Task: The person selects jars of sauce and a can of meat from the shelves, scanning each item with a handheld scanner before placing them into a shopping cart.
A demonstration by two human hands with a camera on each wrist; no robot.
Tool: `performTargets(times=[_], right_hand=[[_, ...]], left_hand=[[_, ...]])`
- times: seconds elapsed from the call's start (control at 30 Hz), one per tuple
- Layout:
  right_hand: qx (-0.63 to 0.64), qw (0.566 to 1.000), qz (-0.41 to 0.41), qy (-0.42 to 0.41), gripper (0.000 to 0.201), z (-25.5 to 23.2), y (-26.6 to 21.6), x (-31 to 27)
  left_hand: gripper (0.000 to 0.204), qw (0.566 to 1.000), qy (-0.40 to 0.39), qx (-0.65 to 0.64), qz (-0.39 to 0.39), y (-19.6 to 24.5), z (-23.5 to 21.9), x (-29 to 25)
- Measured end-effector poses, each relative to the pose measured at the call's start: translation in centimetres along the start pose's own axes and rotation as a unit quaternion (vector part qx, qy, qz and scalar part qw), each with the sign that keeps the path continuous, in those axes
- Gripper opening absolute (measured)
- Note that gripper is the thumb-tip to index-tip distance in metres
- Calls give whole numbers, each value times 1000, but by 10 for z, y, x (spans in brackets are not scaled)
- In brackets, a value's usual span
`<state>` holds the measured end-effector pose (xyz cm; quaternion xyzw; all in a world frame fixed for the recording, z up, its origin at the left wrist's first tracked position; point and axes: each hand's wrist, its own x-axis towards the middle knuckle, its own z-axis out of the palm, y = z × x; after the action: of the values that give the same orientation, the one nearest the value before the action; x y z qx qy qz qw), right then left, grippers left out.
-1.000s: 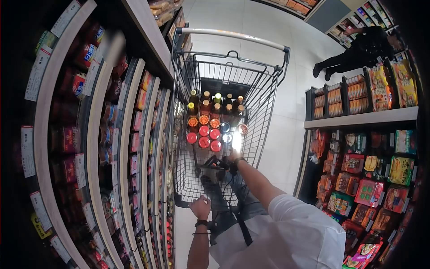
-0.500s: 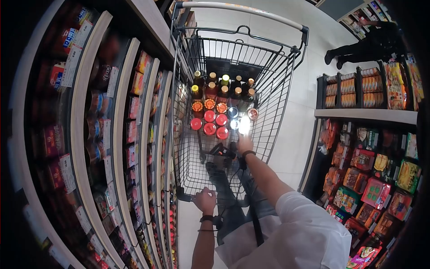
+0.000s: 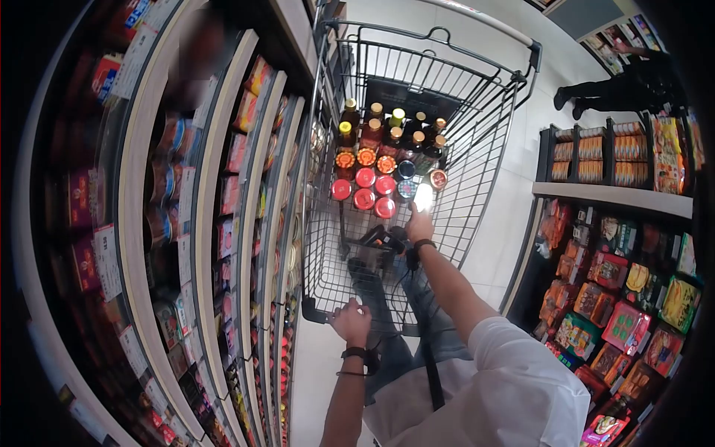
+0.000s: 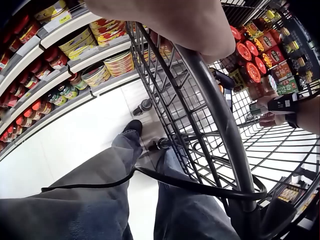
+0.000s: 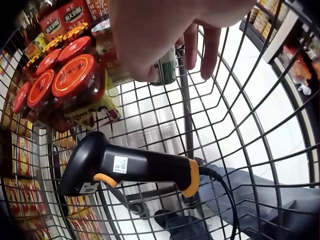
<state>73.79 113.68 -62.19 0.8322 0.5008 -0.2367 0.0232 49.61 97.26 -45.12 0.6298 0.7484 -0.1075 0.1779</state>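
A wire cart holds bottles and red-lidded jars in close rows. My left hand grips the cart's near rim; in the left wrist view the hand covers part of the dark bar. Inside the basket, my right hand is beside the jars' right end, under a bright glare. The right wrist view has that hand holding a small green-and-white container, its upper part hidden by the hand. A black and orange scanner lies in the basket nearby.
Shelves of packaged goods run close along the cart's left side. On the right stands a display of packs with a pale ledge. A person in dark clothes is at the upper right.
The cart and its bottles have shifted up and to the right in the head view. My left hand stays at the near rim, and my right hand remains by the jars' right end.
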Motion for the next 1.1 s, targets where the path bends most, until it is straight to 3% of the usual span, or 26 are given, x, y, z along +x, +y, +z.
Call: performTargets(times=[0.1, 0.13, 0.23, 0.27, 0.37, 0.4, 0.43, 0.5, 0.57, 0.67, 0.7, 0.77, 0.8, 0.83, 0.9, 0.93, 0.97, 1.0, 1.03, 1.1], right_hand=[[-6, 999, 3, -47, 67, -8, 3, 1], [-2, 1000, -7, -16, 57, -13, 2, -5], [9, 1000, -3, -8, 60, -34, -7, -25], [18, 998, 8, -52, 54, -44, -12, -32], [36, 994, -47, -92, 44, -78, -21, -71], [38, 990, -106, -81, 36, -94, -26, -87], [29, 982, -165, -85, 27, -113, -32, -102], [63, 960, -249, -113, 22, -132, -35, -126], [117, 923, -334, -151, 20, -163, -43, -145], [207, 832, -433, -280, 17, -185, -58, -146], [208, 812, -445, -313, 17, -185, -62, -146], [275, 742, -428, -437, 20, -175, -67, -122], [308, 700, -415, -493, 23, -166, -68, -108], [406, 660, -259, -576, 30, -155, -66, -98], [608, 597, -47, -521, 33, -142, -84, -90], [529, 705, -44, -471, 37, -99, -71, -76], [438, 798, -45, -412, 42, -23, -46, -47], [214, 924, -170, -266, 62, 55, -10, -30], [-2, 976, -36, -214, 84, 30, -37, -55], [-38, 973, -26, -226, 85, 50, -36, -64]], left_hand=[[12, 1000, -5, -8, -1, -1, 0, 0], [12, 1000, -6, -13, -3, -1, -1, -1], [13, 1000, -21, -16, -3, -2, -2, -1], [14, 999, -28, -16, -3, -3, -3, -1], [20, 979, -100, -164, -69, -1, -18, 6], [25, 969, -99, -207, -86, 2, -28, 11], [27, 933, -78, -339, -89, 0, -23, 17], [30, 808, -32, -581, -93, -6, -9, 30], [38, 721, -81, -682, -96, -7, -12, 40], [42, 595, -139, -788, -77, -4, -14, 54], [42, 580, -166, -794, -77, -8, -12, 55], [42, 551, -224, -801, -73, -20, -9, 58], [43, 598, -203, -771, -78, -21, -29, 57], [43, 616, -179, -762, -90, -20, -48, 55], [43, 651, -130, -739, -116, -21, -70, 49], [44, 661, -105, -731, -136, -25, -63, 43], [44, 635, -96, -750, -161, -21, -86, 37], [43, 600, -82, -778, -167, -23, -88, 33], [42, 566, -66, -804, -173, -26, -88, 26], [39, 515, -27, -834, -199, -30, -101, 14]])
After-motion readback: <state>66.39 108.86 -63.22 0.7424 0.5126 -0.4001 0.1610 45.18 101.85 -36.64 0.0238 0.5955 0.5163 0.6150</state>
